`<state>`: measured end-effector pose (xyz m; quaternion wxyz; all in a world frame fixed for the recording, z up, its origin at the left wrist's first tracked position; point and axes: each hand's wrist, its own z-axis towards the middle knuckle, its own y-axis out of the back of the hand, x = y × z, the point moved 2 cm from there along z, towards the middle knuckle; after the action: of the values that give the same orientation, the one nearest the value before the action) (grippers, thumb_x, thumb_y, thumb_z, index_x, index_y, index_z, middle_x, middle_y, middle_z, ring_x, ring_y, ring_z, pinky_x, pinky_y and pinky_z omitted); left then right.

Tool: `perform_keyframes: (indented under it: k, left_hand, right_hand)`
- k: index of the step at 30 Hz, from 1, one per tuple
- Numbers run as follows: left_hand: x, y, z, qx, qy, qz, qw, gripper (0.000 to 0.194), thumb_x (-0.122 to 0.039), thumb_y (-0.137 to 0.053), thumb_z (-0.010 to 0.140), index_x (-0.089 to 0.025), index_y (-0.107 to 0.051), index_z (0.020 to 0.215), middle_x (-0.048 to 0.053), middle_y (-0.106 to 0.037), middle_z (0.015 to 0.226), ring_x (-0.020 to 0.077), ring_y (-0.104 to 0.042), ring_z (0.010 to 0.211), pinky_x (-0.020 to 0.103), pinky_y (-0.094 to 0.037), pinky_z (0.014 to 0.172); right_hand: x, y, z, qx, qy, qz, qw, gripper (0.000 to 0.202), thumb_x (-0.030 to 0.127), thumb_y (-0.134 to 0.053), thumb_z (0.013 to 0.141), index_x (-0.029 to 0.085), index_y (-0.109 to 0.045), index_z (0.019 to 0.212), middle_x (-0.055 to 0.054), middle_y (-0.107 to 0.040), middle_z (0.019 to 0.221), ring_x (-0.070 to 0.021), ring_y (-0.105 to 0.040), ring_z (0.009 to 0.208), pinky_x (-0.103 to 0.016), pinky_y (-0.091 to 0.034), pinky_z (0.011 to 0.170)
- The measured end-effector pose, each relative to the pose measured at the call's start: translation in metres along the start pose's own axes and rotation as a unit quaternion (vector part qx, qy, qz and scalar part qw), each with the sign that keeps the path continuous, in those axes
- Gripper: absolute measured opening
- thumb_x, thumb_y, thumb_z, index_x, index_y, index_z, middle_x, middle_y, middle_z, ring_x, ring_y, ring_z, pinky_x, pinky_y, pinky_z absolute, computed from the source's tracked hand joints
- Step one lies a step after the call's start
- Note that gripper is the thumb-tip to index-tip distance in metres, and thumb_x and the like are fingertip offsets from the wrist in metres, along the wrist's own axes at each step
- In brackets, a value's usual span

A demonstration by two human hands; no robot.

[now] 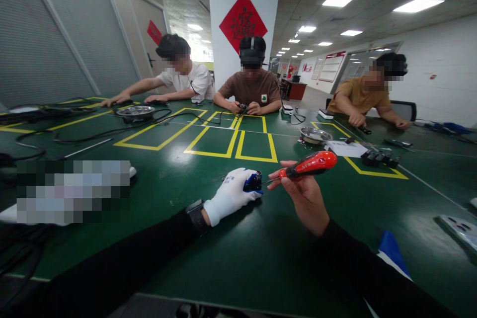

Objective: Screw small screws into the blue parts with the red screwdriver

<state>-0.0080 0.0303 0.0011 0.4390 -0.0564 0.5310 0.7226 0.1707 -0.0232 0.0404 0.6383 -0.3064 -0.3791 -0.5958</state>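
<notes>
My left hand [233, 194], in a white glove with blue fingertips, is closed around a small black part [254, 182] with a round metal-looking end on top. The exact kind of this part I cannot make out. In my bare right hand [303, 198] is a screwdriver [309, 165] with a red and black handle, tilted so its thin shaft points left and down toward the black part. The shaft's tip is at the right side of the part; whether it sits in a screw is hidden.
Yellow tape rectangles mark the green table [179, 174]. Metal bowls [316, 135] [136, 112] stand beyond my hands. Black clips or parts [380, 157] lie right, by a paper sheet [346, 148]. Cables [33, 144] run along the left. A blue-white glove [395, 253] lies near my right arm. Three people sit across.
</notes>
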Motion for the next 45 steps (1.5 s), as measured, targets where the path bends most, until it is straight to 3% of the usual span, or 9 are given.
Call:
perform_keyframes:
  k: [18,22,24,26,29,34,38,41,45]
  left_hand:
    - [-0.007,0.005,0.001,0.017,0.032,-0.064,0.997,0.030,-0.041,-0.065,0.075,-0.019,-0.065,0.096,0.004,-0.064,0.092,0.0192,-0.061,0.082,0.031,-0.049,0.076]
    - [-0.008,0.005,0.002,0.024,0.052,-0.090,0.994,0.029,-0.039,-0.066,0.074,-0.020,-0.065,0.096,0.003,-0.065,0.091,0.0193,-0.062,0.080,0.031,-0.050,0.076]
    - [-0.008,0.005,0.002,0.012,0.048,-0.082,0.995,0.026,-0.038,-0.066,0.074,-0.020,-0.066,0.093,0.003,-0.065,0.091,0.0197,-0.062,0.082,0.031,-0.049,0.077]
    - [-0.007,0.004,0.003,0.005,0.037,-0.062,0.997,0.024,-0.038,-0.067,0.073,-0.021,-0.066,0.090,0.003,-0.065,0.089,0.0201,-0.061,0.083,0.031,-0.049,0.078]
    - [-0.006,0.003,0.003,0.001,0.031,-0.046,0.998,0.025,-0.038,-0.067,0.072,-0.021,-0.067,0.091,0.003,-0.065,0.089,0.0198,-0.060,0.083,0.031,-0.048,0.079]
    - [-0.006,0.003,0.003,0.012,0.032,-0.051,0.998,0.026,-0.040,-0.065,0.074,-0.020,-0.066,0.090,0.003,-0.064,0.089,0.0195,-0.060,0.082,0.031,-0.048,0.078]
    - [-0.006,0.004,0.003,0.005,0.025,-0.036,0.999,0.026,-0.041,-0.065,0.074,-0.020,-0.066,0.091,0.003,-0.064,0.089,0.0197,-0.059,0.082,0.032,-0.047,0.079]
    - [-0.006,0.004,0.002,0.006,0.020,-0.025,0.999,0.026,-0.041,-0.065,0.075,-0.020,-0.066,0.090,0.003,-0.063,0.088,0.0194,-0.058,0.081,0.031,-0.046,0.078]
    - [-0.005,0.003,0.002,0.006,0.012,-0.018,1.000,0.025,-0.041,-0.065,0.075,-0.020,-0.066,0.089,0.003,-0.063,0.086,0.0189,-0.058,0.080,0.031,-0.046,0.076]
  right_hand:
    - [-0.003,0.001,0.001,-0.016,0.007,-0.005,1.000,0.027,0.032,-0.053,0.090,0.023,-0.048,0.115,-0.004,-0.067,0.095,-0.0173,-0.066,0.074,-0.040,-0.052,0.077]
    - [0.000,0.007,0.004,-0.064,0.054,-0.083,0.993,0.016,0.030,-0.067,0.081,0.022,-0.057,0.091,-0.006,-0.062,0.106,-0.0201,-0.063,0.089,-0.041,-0.049,0.085]
    - [0.003,0.009,0.006,-0.060,0.070,-0.075,0.993,0.023,0.025,-0.074,0.074,0.023,-0.052,0.078,-0.005,-0.059,0.113,-0.0219,-0.059,0.100,-0.041,-0.046,0.090]
    - [0.002,0.007,0.008,-0.011,0.019,0.010,1.000,0.022,0.022,-0.068,0.080,0.024,-0.046,0.078,-0.001,-0.063,0.092,-0.0181,-0.062,0.085,-0.040,-0.048,0.086]
    - [0.001,0.001,0.007,0.026,-0.002,0.112,0.993,0.013,0.027,-0.061,0.086,0.027,-0.048,0.091,0.007,-0.051,0.064,-0.0124,-0.052,0.058,-0.040,-0.049,0.083]
    - [0.006,-0.006,-0.001,0.006,0.013,0.040,0.999,0.036,0.030,-0.055,0.088,0.031,-0.046,0.123,-0.001,-0.056,0.092,-0.0191,-0.057,0.094,-0.044,-0.042,0.098]
    - [0.010,-0.004,-0.002,-0.033,0.084,-0.095,0.991,0.016,0.026,-0.060,0.085,0.026,-0.059,0.101,-0.006,-0.057,0.111,-0.0244,-0.054,0.110,-0.046,-0.040,0.100]
    - [0.007,-0.004,0.000,-0.048,0.079,-0.019,0.996,0.011,0.022,-0.064,0.083,0.025,-0.053,0.084,-0.002,-0.061,0.093,-0.0204,-0.062,0.089,-0.044,-0.048,0.089]
    - [0.001,-0.010,0.000,-0.044,0.028,0.098,0.994,0.009,0.025,-0.056,0.088,0.027,-0.048,0.092,0.005,-0.053,0.075,-0.0120,-0.056,0.061,-0.042,-0.051,0.084]
